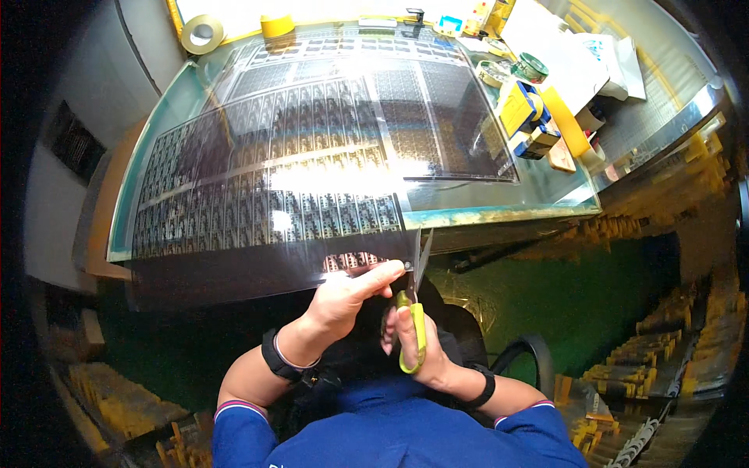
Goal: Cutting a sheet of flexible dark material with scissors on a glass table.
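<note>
In the head view, the only one, a glass-topped table [550, 192] stands in front of the person. A large dark film [261, 144], printed with rows of small repeated patterns, lies over the table's left and middle part, its near strip hanging past the table's near edge. A second film [437, 117] lies on the table's middle, partly beneath it.

The left hand [335, 304], just off the table's near edge, has its fingers closed on the film's near right corner, thumb lying along it. The right hand [421, 347], also short of that edge, has its fingers wrapped around the yellow-green handles of the scissors [418, 327]. The blades point up toward the table beside the film's right edge; they look slightly parted, but whether they touch the film I cannot tell.

At the table's far left corner is a tape roll [202, 34], with a yellow roll [277, 26] along its far edge. On the table's right side sit a green roll [530, 67] and a blue and yellow dispenser [527, 117]. The green floor [538, 296] shows below the table's near edge.
</note>
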Available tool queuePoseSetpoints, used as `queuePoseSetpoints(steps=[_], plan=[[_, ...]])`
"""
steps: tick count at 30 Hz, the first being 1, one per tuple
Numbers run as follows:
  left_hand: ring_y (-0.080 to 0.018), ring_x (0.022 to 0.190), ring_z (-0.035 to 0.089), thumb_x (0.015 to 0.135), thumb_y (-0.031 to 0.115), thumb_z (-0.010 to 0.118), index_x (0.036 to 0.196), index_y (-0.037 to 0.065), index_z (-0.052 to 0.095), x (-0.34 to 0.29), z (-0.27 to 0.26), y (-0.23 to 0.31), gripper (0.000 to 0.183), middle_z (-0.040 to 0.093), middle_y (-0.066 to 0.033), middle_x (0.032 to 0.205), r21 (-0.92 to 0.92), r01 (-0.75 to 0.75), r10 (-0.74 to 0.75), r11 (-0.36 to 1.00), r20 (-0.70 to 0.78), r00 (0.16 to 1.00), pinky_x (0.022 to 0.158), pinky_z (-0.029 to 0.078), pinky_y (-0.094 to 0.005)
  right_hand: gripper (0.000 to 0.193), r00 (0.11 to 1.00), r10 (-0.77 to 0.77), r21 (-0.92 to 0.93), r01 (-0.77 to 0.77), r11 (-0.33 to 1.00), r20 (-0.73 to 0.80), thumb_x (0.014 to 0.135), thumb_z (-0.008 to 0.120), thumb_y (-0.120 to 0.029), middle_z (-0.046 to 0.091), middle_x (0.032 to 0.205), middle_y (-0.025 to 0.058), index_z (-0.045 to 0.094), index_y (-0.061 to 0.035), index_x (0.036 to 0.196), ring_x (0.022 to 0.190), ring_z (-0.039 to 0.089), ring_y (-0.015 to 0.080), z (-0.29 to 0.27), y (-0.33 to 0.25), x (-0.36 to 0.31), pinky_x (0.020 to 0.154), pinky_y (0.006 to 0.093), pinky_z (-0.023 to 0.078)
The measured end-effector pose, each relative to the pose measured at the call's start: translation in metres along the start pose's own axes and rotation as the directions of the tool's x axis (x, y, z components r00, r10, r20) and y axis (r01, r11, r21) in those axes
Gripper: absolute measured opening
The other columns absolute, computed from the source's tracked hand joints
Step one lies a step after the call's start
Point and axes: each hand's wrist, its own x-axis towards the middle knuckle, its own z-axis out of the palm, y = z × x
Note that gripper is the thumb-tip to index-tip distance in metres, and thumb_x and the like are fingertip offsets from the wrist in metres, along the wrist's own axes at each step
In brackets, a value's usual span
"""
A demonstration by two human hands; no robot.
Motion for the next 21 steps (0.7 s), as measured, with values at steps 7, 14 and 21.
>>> queuePoseSetpoints(steps=[7, 14, 21], plan=[[-0.0074, 0.06, 0.052, 0.075, 0.018, 0.064, 0.082, 0.004, 0.064, -0.009, -0.009, 0.003, 0.015, 0.061, -0.0012, 0.073, 0.047, -0.047, 0.044, 0.998, 0.06, 0.997, 0.053, 0.037, -0.0198, 0.038, 0.989, 0.148, -0.179, -0.144, 0.973, 0.006, 0.087, 0.044, -0.041, 0.043, 0.054, -0.0006, 0.043, -0.0042, 0.079, 0.048, 0.044, 0.0066, -0.014, -0.011, -0.013, 0.044, 0.0212, 0.036], [-0.0078, 0.059, 0.052, 0.075, 0.018, 0.065, 0.082, 0.004, 0.064, -0.011, -0.013, 0.003, 0.015, 0.062, -0.0028, 0.074, 0.067, 0.004, -0.008, 0.998, 0.048, 0.999, 0.051, 0.037, -0.0198, 0.035, 0.998, 0.054, -0.373, -0.061, 0.926, -0.028, 0.085, 0.052, -0.035, 0.043, 0.051, 0.0011, 0.044, -0.0049, 0.069, 0.043, 0.043, 0.0065, -0.017, -0.026, -0.014, 0.04, 0.0232, 0.035], [-0.0041, 0.057, 0.049, 0.08, 0.019, 0.061, 0.083, 0.006, 0.062, -0.012, -0.008, -0.006, 0.013, 0.058, 0.0003, 0.069, -0.148, 0.092, -0.084, 0.985, 0.057, 0.995, 0.048, 0.032, -0.0165, 0.034, 0.967, 0.247, -0.331, -0.251, 0.909, -0.056, 0.085, 0.052, -0.033, 0.044, 0.047, -0.0001, 0.044, -0.0051, 0.067, 0.039, 0.044, 0.0068, -0.014, -0.04, -0.013, 0.036, 0.0228, 0.035]])
